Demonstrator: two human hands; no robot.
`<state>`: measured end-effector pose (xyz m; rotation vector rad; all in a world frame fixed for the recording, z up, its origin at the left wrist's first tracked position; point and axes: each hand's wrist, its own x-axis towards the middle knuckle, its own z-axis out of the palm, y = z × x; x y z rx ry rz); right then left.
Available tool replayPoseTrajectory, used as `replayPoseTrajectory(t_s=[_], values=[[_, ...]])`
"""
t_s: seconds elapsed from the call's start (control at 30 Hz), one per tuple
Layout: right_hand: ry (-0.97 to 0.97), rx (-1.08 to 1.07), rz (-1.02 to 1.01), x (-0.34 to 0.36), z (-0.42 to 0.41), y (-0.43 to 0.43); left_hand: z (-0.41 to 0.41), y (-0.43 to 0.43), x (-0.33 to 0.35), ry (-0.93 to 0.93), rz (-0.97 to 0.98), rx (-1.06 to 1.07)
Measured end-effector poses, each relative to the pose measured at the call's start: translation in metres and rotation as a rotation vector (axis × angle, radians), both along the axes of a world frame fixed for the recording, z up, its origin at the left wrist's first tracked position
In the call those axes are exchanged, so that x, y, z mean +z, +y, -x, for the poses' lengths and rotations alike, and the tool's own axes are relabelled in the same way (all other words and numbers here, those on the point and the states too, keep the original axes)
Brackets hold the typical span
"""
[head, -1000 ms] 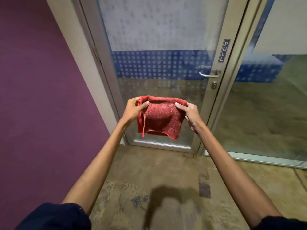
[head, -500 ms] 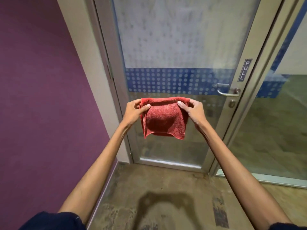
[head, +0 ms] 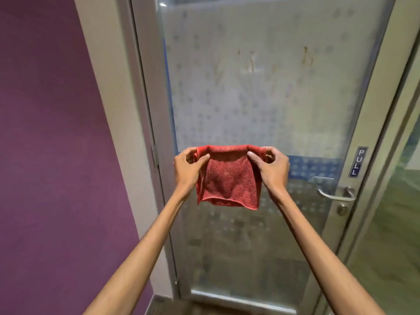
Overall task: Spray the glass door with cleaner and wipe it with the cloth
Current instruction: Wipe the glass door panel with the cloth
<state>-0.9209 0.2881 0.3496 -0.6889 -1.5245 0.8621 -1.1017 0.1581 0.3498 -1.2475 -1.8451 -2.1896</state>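
Red and nubbly, the folded microfibre cloth (head: 228, 178) hangs between both hands in front of the frosted glass door with its dotted film (head: 272, 87), about level with the blue band. The left hand (head: 187, 170) pinches the upper left corner, thumb in front and fingers curled behind; the right hand (head: 271, 168) pinches the upper right corner the same way. The two hands sit apart by the cloth's width, each closed on its own corner, with the top edge pulled fairly taut and the lower hem drooping free.

It looks light, soft and limp, so it should bunch or fold wherever it is squeezed, with little risk of slipping given the grippy pile. For wiping, a flat palm over the folded pad would likely serve better than corner pinches. Brownish streaks (head: 250, 62) mark the glass higher up, well above the cloth. A curved metal lever handle (head: 336, 195) sits to the right, under a small PULL sign (head: 358, 161). No spray bottle is visible.
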Motion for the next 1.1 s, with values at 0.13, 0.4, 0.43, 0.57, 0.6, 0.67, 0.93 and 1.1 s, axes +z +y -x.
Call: replayPoseTrajectory(t_s=[0.13,0.4,0.43,0.57,0.6,0.67,0.93,1.1], values=[[0.018,0.077,-0.021,0.037,0.035,0.039,0.036,0.033,0.032,0.023,-0.047,0.012],[-0.006,0.446,0.038,0.095,0.07,0.081,0.095,0.082,0.083,0.037,-0.07,-0.025],[0.019,0.439,0.036,0.098,0.075,0.085,0.1,0.086,0.087,0.043,-0.069,-0.037],[0.062,0.275,-0.037,0.122,0.101,0.101,0.125,0.102,0.109,0.08,-0.105,-0.057],[0.06,0.226,-0.061,0.131,0.109,0.106,0.131,0.106,0.118,0.095,-0.12,-0.053],[0.061,0.126,-0.104,0.154,0.129,0.117,0.144,0.117,0.137,0.131,-0.147,-0.024],[0.04,-0.438,-0.332,0.262,0.207,0.14,0.21,0.157,0.246,0.399,-0.234,0.183],[0.052,-0.7,-0.499,0.259,0.255,0.149,0.252,0.188,0.259,0.484,-0.07,0.334]])
